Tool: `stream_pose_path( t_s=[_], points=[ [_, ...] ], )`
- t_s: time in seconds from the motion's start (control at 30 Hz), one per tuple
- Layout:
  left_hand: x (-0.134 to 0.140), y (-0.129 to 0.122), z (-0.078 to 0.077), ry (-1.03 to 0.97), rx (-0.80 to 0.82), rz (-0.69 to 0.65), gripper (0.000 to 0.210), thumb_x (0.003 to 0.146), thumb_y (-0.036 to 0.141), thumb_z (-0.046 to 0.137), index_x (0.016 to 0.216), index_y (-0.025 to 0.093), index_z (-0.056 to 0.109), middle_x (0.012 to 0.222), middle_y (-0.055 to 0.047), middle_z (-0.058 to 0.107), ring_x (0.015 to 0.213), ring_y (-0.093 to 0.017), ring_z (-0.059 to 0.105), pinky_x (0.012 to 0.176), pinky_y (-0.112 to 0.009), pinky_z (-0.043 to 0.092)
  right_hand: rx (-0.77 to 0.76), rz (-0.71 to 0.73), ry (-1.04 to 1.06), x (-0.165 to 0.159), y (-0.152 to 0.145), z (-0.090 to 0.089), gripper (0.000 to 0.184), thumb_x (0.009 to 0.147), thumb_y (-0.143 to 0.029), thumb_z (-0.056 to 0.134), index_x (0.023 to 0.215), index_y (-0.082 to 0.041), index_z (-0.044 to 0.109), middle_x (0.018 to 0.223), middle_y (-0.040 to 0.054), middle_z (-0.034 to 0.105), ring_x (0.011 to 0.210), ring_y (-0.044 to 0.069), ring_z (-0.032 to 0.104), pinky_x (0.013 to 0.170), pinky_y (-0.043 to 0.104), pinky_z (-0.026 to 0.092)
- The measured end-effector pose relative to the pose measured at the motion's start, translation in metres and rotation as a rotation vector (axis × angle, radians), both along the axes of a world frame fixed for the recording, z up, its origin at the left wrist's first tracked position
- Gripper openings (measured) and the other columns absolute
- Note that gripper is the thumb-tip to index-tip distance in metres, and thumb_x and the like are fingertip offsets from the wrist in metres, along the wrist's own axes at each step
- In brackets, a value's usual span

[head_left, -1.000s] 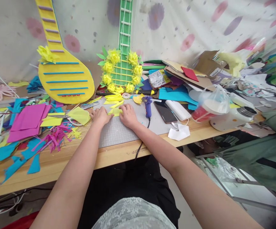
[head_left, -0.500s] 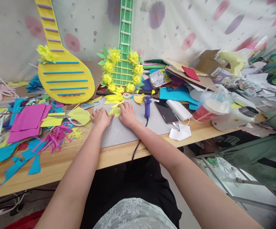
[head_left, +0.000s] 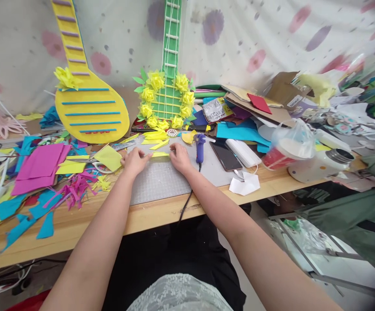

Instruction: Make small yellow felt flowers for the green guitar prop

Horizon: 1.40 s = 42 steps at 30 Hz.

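Note:
A narrow yellow paper strip (head_left: 160,154) spans the gap between my two hands, low over the grey cutting mat (head_left: 161,179). My left hand (head_left: 134,161) has its thumb and curled fingers at the strip's left end. At the other end, the bent fingers of my right hand (head_left: 180,157) pinch the strip; their tips are partly hidden. More yellow paper pieces (head_left: 155,136) lie just behind on the mat. A purple glue gun (head_left: 200,147) stands to the right of my right hand, its black cord running off the table edge.
Behind are a yellow lute-shaped craft (head_left: 92,110) and a green one (head_left: 171,56) ringed with yellow paper flowers. Scissors (head_left: 82,160), magenta paper (head_left: 40,166) and scraps lie left. To the right are a phone (head_left: 226,154), white power bank (head_left: 243,152), bagged cup (head_left: 286,149) and bottle (head_left: 319,164).
My hands have moved slightly apart, the right one shifting right. The yellow paper between them, earlier a broader piece flat on the mat, now shows as a thin strip. The view has shifted slightly.

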<state>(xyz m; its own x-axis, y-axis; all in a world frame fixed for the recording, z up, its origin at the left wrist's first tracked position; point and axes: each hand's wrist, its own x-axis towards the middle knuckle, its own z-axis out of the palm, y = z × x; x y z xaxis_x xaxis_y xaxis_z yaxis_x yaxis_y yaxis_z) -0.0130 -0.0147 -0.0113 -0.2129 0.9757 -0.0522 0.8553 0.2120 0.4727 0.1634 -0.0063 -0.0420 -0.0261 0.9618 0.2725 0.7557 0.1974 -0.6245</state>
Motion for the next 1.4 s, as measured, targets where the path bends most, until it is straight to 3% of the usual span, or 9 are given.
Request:
stream_pose_path(
  t_s=[0.2,0.33,0.5,0.6,0.83,1.07,1.17,1.27,1.4],
  points=[
    [0.000,0.005,0.006,0.022,-0.007,-0.091,0.034,0.070,0.052,0.062,0.085,0.023,0.055,0.102,-0.004,0.066,0.108,-0.027,0.053,0.096,-0.045,0.032,-0.063,0.003,0.054,0.002,0.002,0.000,0.027,0.079,-0.016,0.040,0.100,-0.017,0.058,0.099,0.0072,0.064,0.100,0.021,0.053,0.090,0.035,0.041],
    [0.004,0.011,0.003,-0.023,-0.028,-0.186,0.028,0.065,0.028,0.068,0.090,0.022,0.056,0.102,-0.003,0.067,0.101,-0.021,0.058,0.091,-0.036,0.039,-0.052,0.004,0.052,0.002,0.003,-0.003,0.026,0.080,-0.018,0.041,0.100,-0.018,0.059,0.096,0.0060,0.065,0.099,0.020,0.053,0.088,0.034,0.043],
    [0.002,0.027,-0.002,-0.128,-0.092,-0.225,0.029,0.065,0.008,0.055,0.092,0.019,0.057,0.103,-0.005,0.067,0.092,-0.016,0.062,0.079,-0.026,0.046,-0.047,0.025,0.010,0.002,0.002,-0.002,0.026,0.079,-0.014,0.041,0.098,-0.019,0.060,0.093,0.0039,0.067,0.097,0.018,0.053,0.088,0.031,0.043],
    [0.002,0.035,0.004,-0.099,-0.092,-0.224,0.031,0.064,0.008,0.054,0.093,0.018,0.057,0.105,-0.007,0.066,0.093,-0.017,0.062,0.079,-0.027,0.047,-0.056,0.023,0.019,0.002,0.000,0.001,0.027,0.078,-0.013,0.042,0.097,-0.019,0.060,0.093,0.0034,0.067,0.097,0.018,0.054,0.088,0.031,0.042],
    [0.017,0.037,0.028,0.000,-0.243,-0.490,0.043,0.057,0.010,0.062,0.099,0.019,0.059,0.101,-0.004,0.067,0.085,-0.018,0.064,0.067,-0.024,0.048,-0.062,0.024,0.064,0.002,-0.001,0.003,0.029,0.076,-0.010,0.043,0.097,-0.017,0.061,0.092,0.0035,0.068,0.096,0.019,0.054,0.089,0.032,0.041],
    [0.020,0.024,0.038,-0.008,-0.325,-0.589,0.046,0.059,0.014,0.059,0.105,0.021,0.059,0.077,0.002,0.066,0.068,-0.017,0.061,0.057,-0.025,0.042,-0.073,0.007,0.134,0.003,-0.001,0.002,0.029,0.074,-0.012,0.042,0.097,-0.017,0.059,0.092,0.0043,0.067,0.097,0.019,0.053,0.090,0.033,0.041],
    [0.015,0.023,0.038,-0.064,-0.322,-0.604,0.041,0.060,0.015,0.056,0.100,0.023,0.059,0.066,0.004,0.059,0.060,-0.014,0.056,0.054,-0.024,0.039,-0.075,-0.010,0.187,0.003,0.000,0.001,0.029,0.074,-0.012,0.042,0.097,-0.017,0.059,0.090,0.0042,0.067,0.097,0.019,0.053,0.090,0.034,0.041],
    [0.008,0.025,0.032,-0.249,-0.247,-0.569,0.040,0.060,0.015,0.054,0.100,0.022,0.058,0.065,0.005,0.054,0.058,-0.013,0.052,0.053,-0.022,0.038,-0.072,-0.034,0.275,0.005,0.003,-0.001,0.026,0.073,-0.014,0.043,0.095,-0.018,0.057,0.090,0.0040,0.066,0.094,0.018,0.055,0.090,0.034,0.043],
    [0.006,0.028,0.012,-0.598,-0.062,-0.374,0.042,0.062,0.013,0.055,0.104,0.020,0.054,0.075,0.002,0.057,0.063,-0.012,0.054,0.057,-0.022,0.042,-0.065,-0.083,0.473,0.004,0.009,-0.004,0.019,0.074,-0.018,0.044,0.091,-0.019,0.053,0.088,0.0028,0.062,0.084,0.016,0.058,0.086,0.035,0.046]
  ],
)
